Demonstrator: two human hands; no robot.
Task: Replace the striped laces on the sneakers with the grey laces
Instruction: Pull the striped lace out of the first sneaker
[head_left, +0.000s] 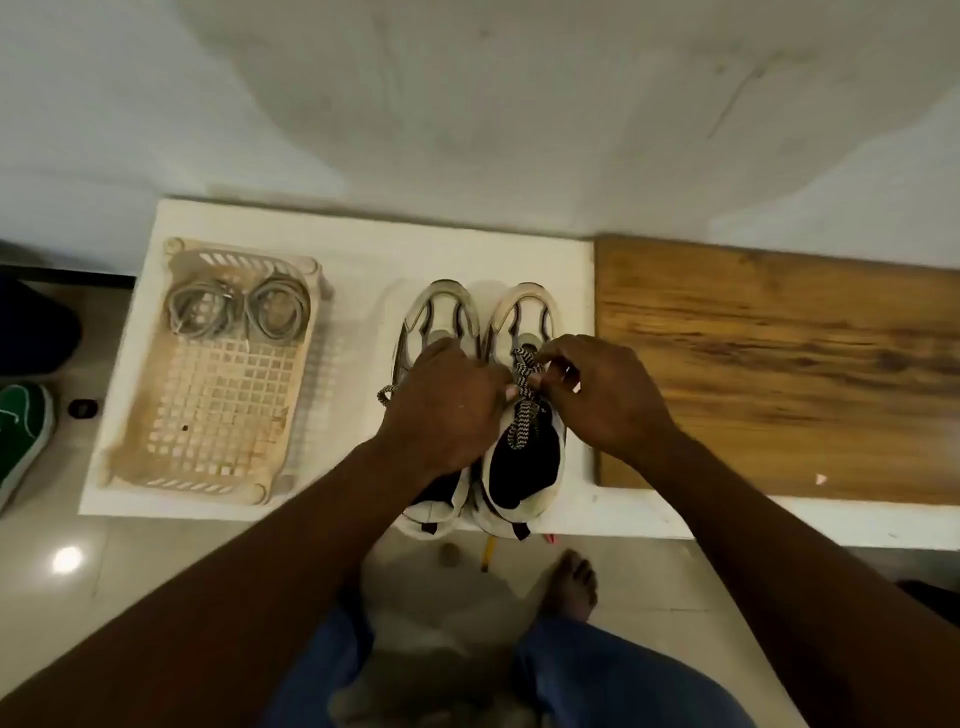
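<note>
Two white and black sneakers stand side by side on a white board (353, 249), toes pointing away from me: the left sneaker (441, 312) and the right sneaker (524, 467). A black-and-white striped lace (524, 415) runs over the right sneaker's tongue. My left hand (441, 410) lies across the left sneaker and pinches that lace with its fingertips. From the other side my right hand (597, 389) pinches the same lace near the top eyelets. An end of the left sneaker's striped lace (385, 396) sticks out past my left hand. Two coiled grey laces (239, 312) lie in a basket.
The beige plastic basket (218, 415) sits on the left of the white board. A wooden board (779, 364) lies to the right of the sneakers. A green shoe (21, 431) is on the tiled floor at far left. My bare foot (571, 582) and blue trousers are below the board.
</note>
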